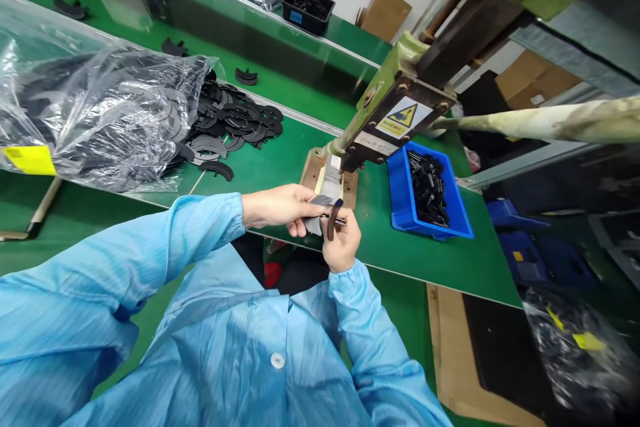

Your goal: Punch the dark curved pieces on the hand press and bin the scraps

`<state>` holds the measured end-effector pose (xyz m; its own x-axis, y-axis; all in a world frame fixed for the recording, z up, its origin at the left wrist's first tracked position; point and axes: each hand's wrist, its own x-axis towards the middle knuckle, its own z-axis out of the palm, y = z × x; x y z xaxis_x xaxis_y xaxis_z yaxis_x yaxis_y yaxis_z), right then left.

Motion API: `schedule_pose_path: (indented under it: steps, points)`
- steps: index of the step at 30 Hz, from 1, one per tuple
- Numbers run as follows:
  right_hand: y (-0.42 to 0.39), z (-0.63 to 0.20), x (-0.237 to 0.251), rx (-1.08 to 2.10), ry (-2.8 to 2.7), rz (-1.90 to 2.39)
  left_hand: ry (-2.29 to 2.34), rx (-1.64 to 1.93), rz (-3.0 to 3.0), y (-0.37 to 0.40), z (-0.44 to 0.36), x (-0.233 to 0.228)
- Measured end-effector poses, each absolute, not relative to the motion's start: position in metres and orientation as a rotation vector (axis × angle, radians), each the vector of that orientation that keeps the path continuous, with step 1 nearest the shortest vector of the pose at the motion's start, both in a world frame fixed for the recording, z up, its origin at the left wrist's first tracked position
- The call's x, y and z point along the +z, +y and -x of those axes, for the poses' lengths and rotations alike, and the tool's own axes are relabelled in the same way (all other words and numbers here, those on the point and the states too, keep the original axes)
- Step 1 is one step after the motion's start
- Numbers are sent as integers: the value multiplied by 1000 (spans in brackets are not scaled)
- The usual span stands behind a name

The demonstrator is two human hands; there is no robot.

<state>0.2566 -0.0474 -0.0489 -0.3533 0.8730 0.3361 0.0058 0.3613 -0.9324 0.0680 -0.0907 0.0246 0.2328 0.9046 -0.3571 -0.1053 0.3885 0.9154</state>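
My left hand (283, 207) is closed on a flat grey piece (314, 224), held in front of the press. Close beside it, my right hand (343, 243) grips a curved black plastic part (333, 219), fingers wrapped round it. The two pieces are close together; whether they are joined I cannot tell. Just beyond my hands stands the hand press (390, 107), with a light metal fixture (330, 177) on its base. To the left, loose black curved parts (240, 113) spill from a clear plastic bag (110, 113).
A blue bin (430, 193) of small black parts stands right of the press. The press's long lever (545, 121) reaches out to the right. Behind the green bench (280, 153) runs a conveyor (285, 90) with a few curved parts on it. A black bin (309, 10) sits farther back.
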Motion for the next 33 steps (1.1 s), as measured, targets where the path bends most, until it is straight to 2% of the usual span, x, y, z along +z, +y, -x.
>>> schedule_pose_path:
  steps: [12, 17, 21, 27, 30, 33]
  points:
    - [-42, -269, -62, 1030, -1750, 813, 1345, 770, -1121, -87, -73, 41]
    - [-47, -268, -60, 939, -1799, 785, 1145, 680, -1030, -79, -66, 39]
    - [-43, -271, -51, 875, -1922, 779, 1095, 762, -1039, -78, -57, 30]
    - [-31, -280, -33, 727, -2188, 690, 1369, 917, -1297, -88, -50, 19]
    - [-30, -279, -33, 656, -2259, 653, 1640, 1111, -1651, -97, -54, 20]
    - [-30, -275, -34, 601, -2296, 621, 1630, 1085, -1926, -101, -60, 19]
